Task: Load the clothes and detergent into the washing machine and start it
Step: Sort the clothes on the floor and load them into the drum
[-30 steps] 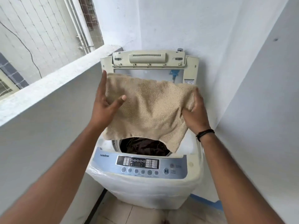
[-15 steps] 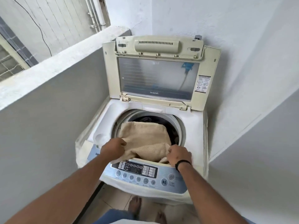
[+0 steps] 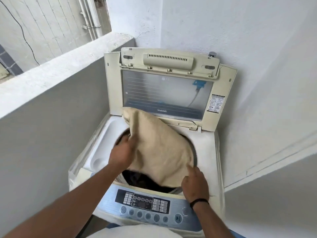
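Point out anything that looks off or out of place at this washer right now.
The beige towel is not down in the drum: it drapes over the opening, its top corner against the raised lid. The left hand grips its left edge; the right hand is at its lower right corner. Nothing looks spilled or broken.

A beige towel [image 3: 161, 152] drapes across most of the drum opening [image 3: 194, 152], leaving a dark gap at its front. The upright lid [image 3: 114, 88] blocks the back, and a parapet wall [image 3: 51, 107] stands close on the left.
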The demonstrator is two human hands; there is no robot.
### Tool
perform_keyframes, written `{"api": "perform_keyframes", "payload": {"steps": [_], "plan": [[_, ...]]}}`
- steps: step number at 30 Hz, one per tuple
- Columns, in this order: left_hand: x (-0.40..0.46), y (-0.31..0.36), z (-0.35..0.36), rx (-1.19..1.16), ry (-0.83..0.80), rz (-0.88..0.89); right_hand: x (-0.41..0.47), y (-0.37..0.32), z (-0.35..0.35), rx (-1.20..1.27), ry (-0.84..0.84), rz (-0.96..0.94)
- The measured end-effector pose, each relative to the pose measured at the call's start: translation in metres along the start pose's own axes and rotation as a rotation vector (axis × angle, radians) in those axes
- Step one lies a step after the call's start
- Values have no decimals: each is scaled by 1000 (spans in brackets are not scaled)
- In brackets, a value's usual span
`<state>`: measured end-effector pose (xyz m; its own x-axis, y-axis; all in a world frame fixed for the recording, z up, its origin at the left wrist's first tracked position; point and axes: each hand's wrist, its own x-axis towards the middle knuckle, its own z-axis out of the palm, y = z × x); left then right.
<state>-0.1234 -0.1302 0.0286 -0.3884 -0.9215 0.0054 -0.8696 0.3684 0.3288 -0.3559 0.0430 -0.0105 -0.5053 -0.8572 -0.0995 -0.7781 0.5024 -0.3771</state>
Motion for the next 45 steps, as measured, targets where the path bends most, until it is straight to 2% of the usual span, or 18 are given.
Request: {"api": "perform_keyframes", "payload": {"steps": [2, 3, 5, 10, 14, 17, 20, 24, 26, 28, 30, 32, 34, 35, 36, 40, 43, 45], "plan": [[2, -21, 7, 229, -594, 0, 7, -7, -4, -232, -311, 35], [1, -26, 9, 283, -797, 20, 9, -10, -6, -301, -403, 44], [4, -32, 16, 299, -925, 70, 16, -12, -5, -350, -451, 45], [19, -39, 44, 323, -617, 36, 28, -15, -3, -335, -524, 99], [51, -32, 66, 157, -473, -31, 51, -36, 4, -219, -75, -5], [82, -40, 83, 57, -423, -129, 92, -49, 22, 132, 43, 179], [99, -51, 99, 7, -455, -175, 134, -46, 52, 241, -51, 432], [91, -55, 113, 67, -536, -154, 158, -47, 101, 442, -425, 732], [82, -56, 114, 123, -567, -120, 157, -52, 113, 431, -528, 761], [79, -61, 117, 125, -564, -111, 156, -54, 123, 448, -515, 780], [83, -67, 122, -37, -474, -127, 155, -51, 131, 546, -406, 795], [92, -68, 124, -336, -315, -79, 155, -45, 133, 645, -138, 759], [98, -62, 118, -495, -332, 74, 151, -39, 128, 608, 121, 716], [99, -57, 116, -479, -376, 126, 147, -40, 122, 564, 162, 703], [99, -54, 114, -419, -427, 162, 141, -42, 118, 538, 107, 662], [86, -53, 132, -145, -560, 266, 105, -55, 115, 291, -416, 282], [81, -55, 147, -25, -622, 302, 85, -71, 114, -94, -479, -6], [80, -54, 152, 9, -640, 300, 81, -84, 114, -84, -522, -88]]}}
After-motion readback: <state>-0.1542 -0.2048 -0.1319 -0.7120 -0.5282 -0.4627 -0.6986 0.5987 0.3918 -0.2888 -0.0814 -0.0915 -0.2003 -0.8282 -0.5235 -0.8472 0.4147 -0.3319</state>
